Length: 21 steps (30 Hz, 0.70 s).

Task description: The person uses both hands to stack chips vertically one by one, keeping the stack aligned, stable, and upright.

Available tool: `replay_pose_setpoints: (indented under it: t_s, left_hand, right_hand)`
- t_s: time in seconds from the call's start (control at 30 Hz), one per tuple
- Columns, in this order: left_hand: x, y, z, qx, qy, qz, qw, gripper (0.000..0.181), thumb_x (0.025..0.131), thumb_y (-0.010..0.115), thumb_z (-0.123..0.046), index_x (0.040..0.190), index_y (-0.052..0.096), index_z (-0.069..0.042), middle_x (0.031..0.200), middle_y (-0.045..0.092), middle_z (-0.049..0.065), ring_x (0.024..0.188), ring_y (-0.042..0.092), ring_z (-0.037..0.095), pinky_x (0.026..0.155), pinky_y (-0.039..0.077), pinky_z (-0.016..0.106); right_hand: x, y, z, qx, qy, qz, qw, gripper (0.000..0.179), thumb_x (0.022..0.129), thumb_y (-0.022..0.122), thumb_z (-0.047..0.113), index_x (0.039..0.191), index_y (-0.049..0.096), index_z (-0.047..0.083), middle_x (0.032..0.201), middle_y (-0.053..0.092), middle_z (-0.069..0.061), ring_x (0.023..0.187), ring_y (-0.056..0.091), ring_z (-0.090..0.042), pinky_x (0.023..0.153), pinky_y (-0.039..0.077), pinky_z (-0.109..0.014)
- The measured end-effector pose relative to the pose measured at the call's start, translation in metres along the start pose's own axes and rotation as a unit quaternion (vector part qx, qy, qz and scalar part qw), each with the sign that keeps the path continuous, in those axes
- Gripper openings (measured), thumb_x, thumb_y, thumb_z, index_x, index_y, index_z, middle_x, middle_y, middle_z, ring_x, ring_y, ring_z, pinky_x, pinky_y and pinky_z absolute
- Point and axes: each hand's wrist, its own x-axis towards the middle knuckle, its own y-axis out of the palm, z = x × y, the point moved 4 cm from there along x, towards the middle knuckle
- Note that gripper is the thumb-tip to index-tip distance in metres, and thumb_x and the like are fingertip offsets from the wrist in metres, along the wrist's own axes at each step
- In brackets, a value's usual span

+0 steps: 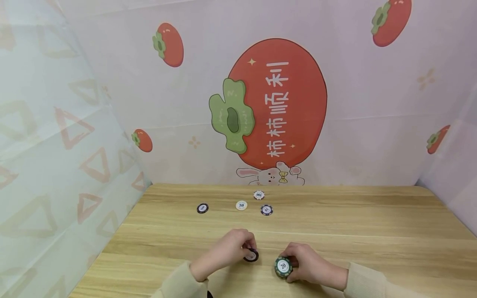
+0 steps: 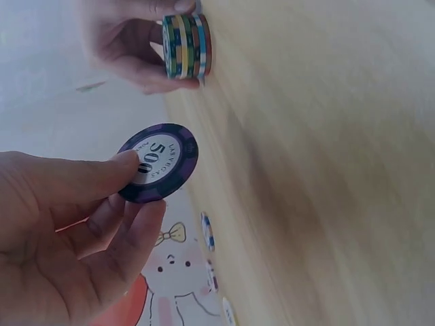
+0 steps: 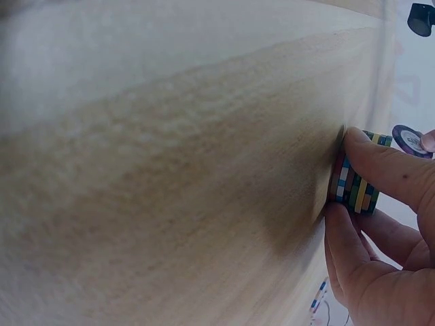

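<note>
Between thumb and fingers, my left hand [image 1: 238,244] pinches a dark purple-and-black poker chip [image 2: 178,178] marked 500, raised off the table in the left wrist view. My right hand [image 1: 309,265] grips a short stack of poker chips [image 1: 283,267] whose top chip is green and reads 20. Seen from the side in the right wrist view, the stack [image 3: 359,191] shows green, yellow, blue-and-white and reddish edges and stands on the table, with thumb and fingers on opposite sides. The pinched chip is to the left of the stack, apart from it.
Farther back on the wooden table [image 1: 354,223] lie single chips: a black one [image 1: 203,208], a pale yellow 50 [image 1: 241,205], a white-and-red one [image 1: 258,195] and a blue-and-white 10 [image 1: 266,210]. A printed cloth wall [image 1: 354,124] rises behind the table.
</note>
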Motion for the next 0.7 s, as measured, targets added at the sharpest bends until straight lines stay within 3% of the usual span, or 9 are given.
replay_pose_setpoints:
  t_s: [0.2,0.5,0.7]
  left_hand:
    - [0.004,0.006,-0.001,-0.099,-0.029,0.0,0.9947,0.012,0.075,0.069,0.001,0.076,0.063,-0.01,0.072,0.058,-0.008,0.065,0.05,0.0,0.06,0.044,0.017]
    - [0.008,0.02,-0.002,-0.209,-0.046,0.0,0.9768,0.007,0.075,0.069,-0.001,0.078,0.063,-0.004,0.07,0.057,-0.005,0.058,0.047,0.003,0.053,0.041,0.017]
    - [0.01,0.034,-0.003,-0.277,-0.074,0.001,0.958,0.008,0.076,0.065,0.008,0.083,0.062,0.004,0.07,0.056,0.001,0.061,0.049,0.006,0.054,0.047,0.019]
  right_hand:
    - [0.0,-0.001,0.001,-0.011,-0.01,-0.007,0.9999,0.039,0.059,0.082,0.004,0.093,0.065,0.002,0.088,0.055,0.006,0.081,0.054,-0.002,0.069,0.049,-0.019]
    - [-0.001,-0.001,0.001,-0.034,-0.026,-0.02,0.9989,0.038,0.058,0.082,0.006,0.092,0.065,0.003,0.087,0.056,0.008,0.081,0.053,-0.001,0.069,0.048,-0.02]
    - [-0.001,-0.001,0.002,-0.036,-0.029,-0.025,0.9986,0.04,0.057,0.082,0.006,0.092,0.066,0.002,0.086,0.056,0.008,0.08,0.052,-0.001,0.069,0.048,-0.019]
